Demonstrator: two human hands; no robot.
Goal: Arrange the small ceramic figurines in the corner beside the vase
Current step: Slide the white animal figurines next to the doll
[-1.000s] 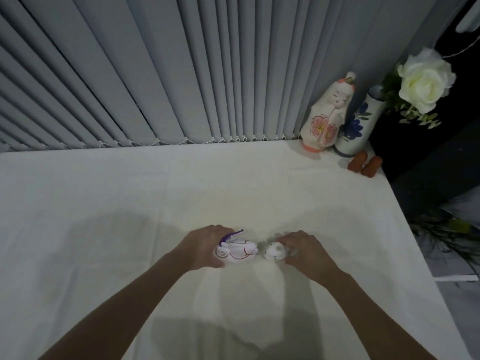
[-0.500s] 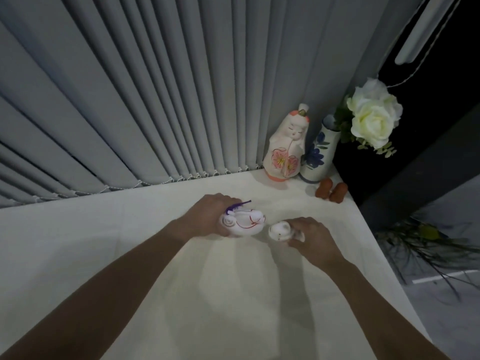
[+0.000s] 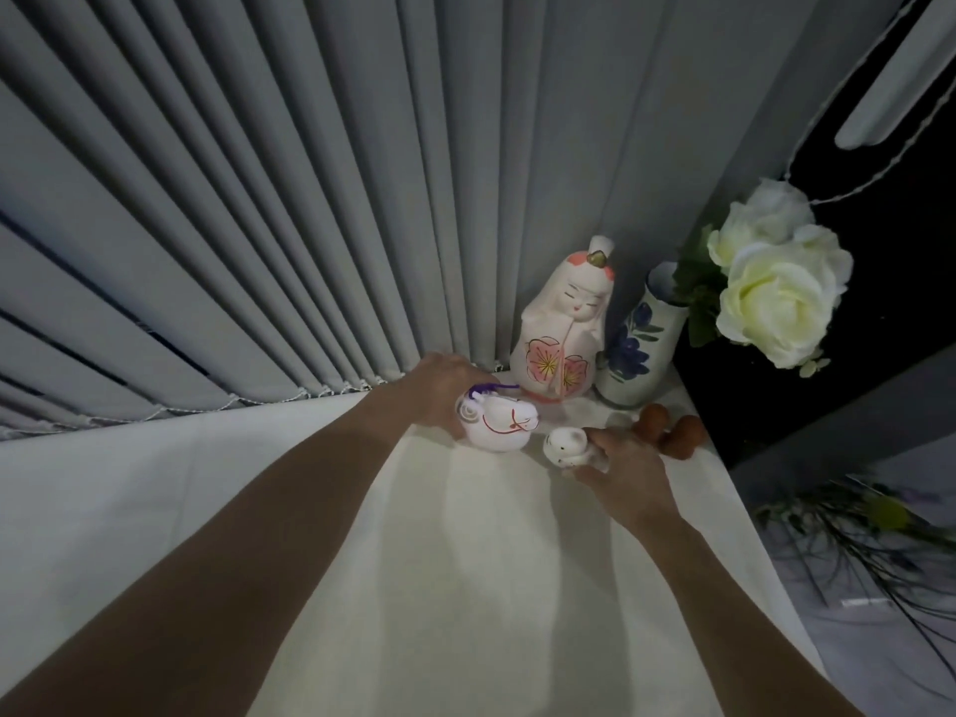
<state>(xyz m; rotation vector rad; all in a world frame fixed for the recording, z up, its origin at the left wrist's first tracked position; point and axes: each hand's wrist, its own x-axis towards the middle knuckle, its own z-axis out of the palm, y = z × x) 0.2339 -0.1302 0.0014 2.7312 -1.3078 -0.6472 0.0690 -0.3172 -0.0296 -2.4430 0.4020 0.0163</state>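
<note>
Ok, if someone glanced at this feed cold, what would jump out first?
Probably the tall kimono doll standing upright in the far corner against the blinds, with the blue-flowered vase of white roses just right of it. Next, in front of it, the left hand holding a white figurine with a purple cord and the right hand holding a smaller white figurine.

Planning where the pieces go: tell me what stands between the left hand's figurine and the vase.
Head view: the tall kimono doll stands between the white figurine and the vase.

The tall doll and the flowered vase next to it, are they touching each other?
Cannot tell. In the head view the tall doll overlaps the vase edge to edge, so no gap shows, but the doll may simply stand in front.
</note>
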